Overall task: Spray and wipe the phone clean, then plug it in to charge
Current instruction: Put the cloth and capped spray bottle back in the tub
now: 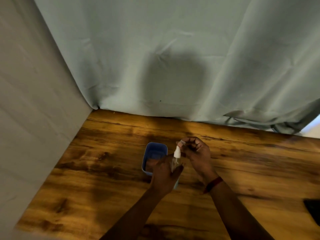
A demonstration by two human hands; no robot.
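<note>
Both hands meet near the middle of the brown wooden desk (103, 170). My left hand (163, 174) grips a clear plastic spray bottle with a white nozzle (177, 151), and my right hand (197, 153) pinches a small clear cap (181, 142) just above that nozzle. 1 blue plastic tub (154, 149) stands just behind my left hand. At the desk's right edge lies a dark flat object (313, 212), cut off by the frame; I cannot tell whether it is the phone.

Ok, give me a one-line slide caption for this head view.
Left hand grips the spray bottle; right hand pinches a clear cap above its white nozzle.
</note>
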